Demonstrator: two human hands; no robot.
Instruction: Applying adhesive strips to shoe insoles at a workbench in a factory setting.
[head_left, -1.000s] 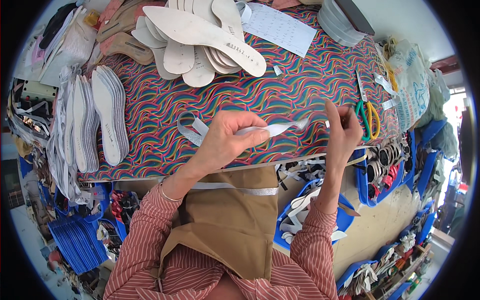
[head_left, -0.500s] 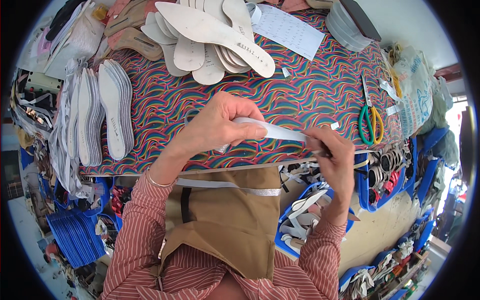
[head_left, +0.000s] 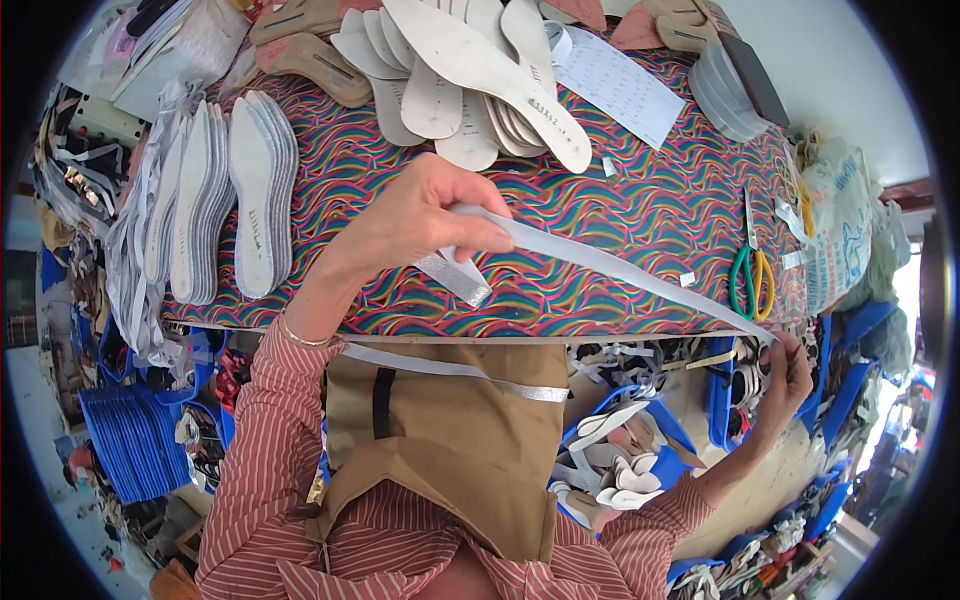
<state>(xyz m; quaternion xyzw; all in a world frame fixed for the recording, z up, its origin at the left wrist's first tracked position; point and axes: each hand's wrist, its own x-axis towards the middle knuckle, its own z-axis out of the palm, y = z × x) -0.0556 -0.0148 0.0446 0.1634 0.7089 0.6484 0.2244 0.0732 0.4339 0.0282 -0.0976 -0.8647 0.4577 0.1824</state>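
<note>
A white strip (head_left: 630, 273) with a silvery glittery side runs taut between my hands, sloping down to the right. My left hand (head_left: 435, 215), above the middle of the table, pinches it between thumb and fingers; a short glittery end (head_left: 458, 280) hangs below that hand. Out past the table's front edge, my right hand (head_left: 790, 375) is closed on the strip's other end. Another white strip (head_left: 430, 365) lies across my brown apron (head_left: 460, 430). Scissors (head_left: 750, 270) with green and yellow handles rest on the table to the right.
White insoles (head_left: 490, 75) are piled at the back of the patterned table (head_left: 380, 180). Stacked insoles (head_left: 262, 195) and hanging white strips (head_left: 142, 240) are at the left. A written sheet (head_left: 625, 85) lies behind. A blue bin (head_left: 670, 425) of shoe parts stands below the front edge.
My right hand has moved right and down, away from my left hand, drawing out a longer length of strip. The view has shifted slightly, so the table's things appear further right.
</note>
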